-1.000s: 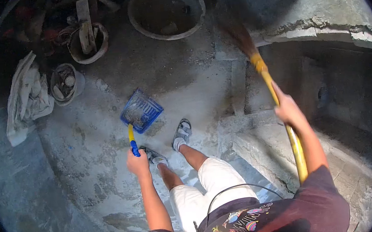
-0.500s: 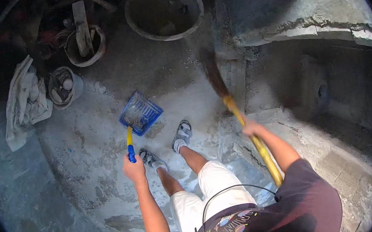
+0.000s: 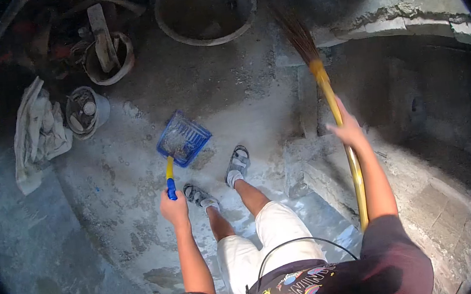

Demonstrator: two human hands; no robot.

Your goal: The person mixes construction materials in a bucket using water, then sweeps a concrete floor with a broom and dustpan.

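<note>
My left hand (image 3: 174,207) is wrapped round the blue and yellow handle of a blue plastic dustpan (image 3: 184,139). The pan is just above or on the concrete floor, with grey dust and debris in it. On the right, my right hand (image 3: 350,130) has a loose hold on the yellow handle of a long broom (image 3: 325,83), its thumb and a finger stretched out. The broom's dark bristles point up and away, over the foot of the concrete structure. Its handle runs back along my right forearm.
A large round tub (image 3: 209,38) stands at the far side. To its left are a bucket with a board (image 3: 103,43) in it, a smaller bucket (image 3: 100,112) of debris and a pale crumpled sack (image 3: 39,136). A rough concrete ledge (image 3: 417,185) lies at the right.
The broom has swung to the right, from over the floor towards the concrete structure, and my right hand has moved right and up with it. The dustpan has shifted slightly right in view.
</note>
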